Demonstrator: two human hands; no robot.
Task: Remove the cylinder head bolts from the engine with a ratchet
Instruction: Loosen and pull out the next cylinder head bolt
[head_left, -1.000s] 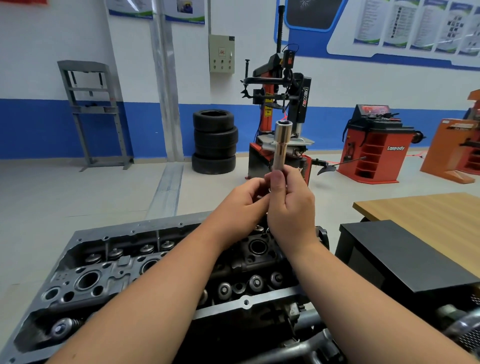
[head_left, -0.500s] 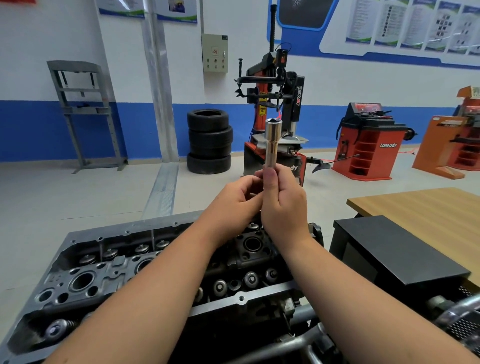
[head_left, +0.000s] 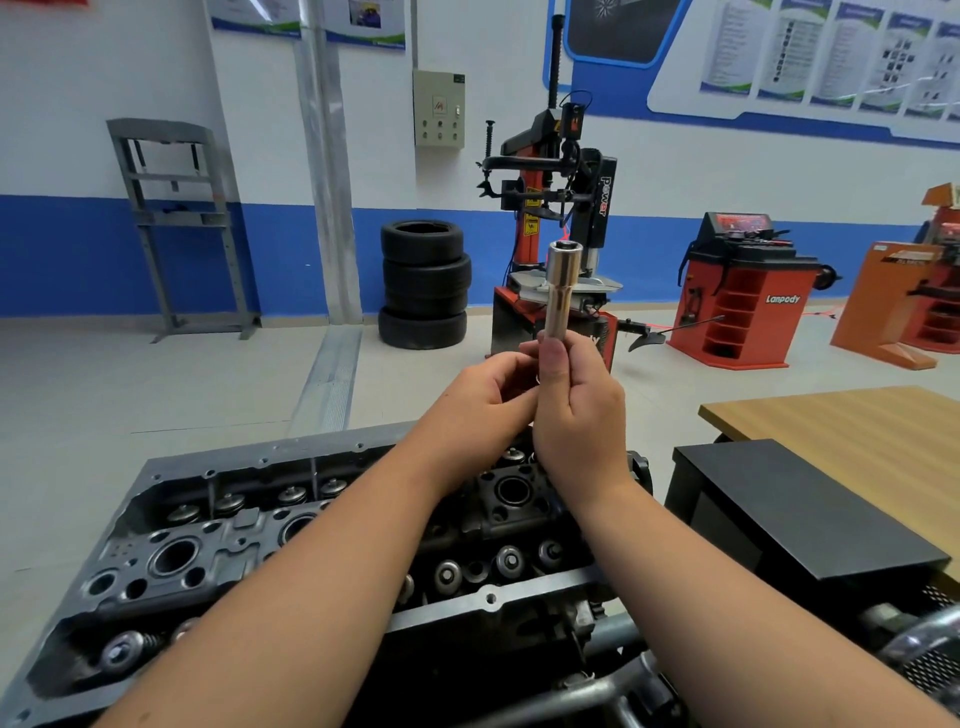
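Chrome-bright metal is catching the light: a long deep socket (head_left: 557, 291) is standing upright, open end toward the ceiling, held above the far end of the cylinder head (head_left: 322, 535). The right hand (head_left: 574, 410) is gripping its lower end, thumb pressed up along the shaft and fingers curled round it. The left hand (head_left: 480, 402) is meeting it from the left side, fingers bent in toward the base of the socket as if pinching or fitting something there; what it is holding, if anything, is hidden behind the right hand. No ratchet handle is showing in this view.

The cylinder head is lying directly below and nearer the person than the hands, its long axis running from lower left to upper right under both forearms. Round valve-spring caps and bolt recesses are facing straight up, so the socket, now pointing up, is probably needing to be turned over before it can drop onto a bolt. Both hands are about equally near the head's far end; the left forearm is crossing over more of the casting. Right of the head, a black box (head_left: 795, 514) is sitting beside a wooden table (head_left: 852, 426).
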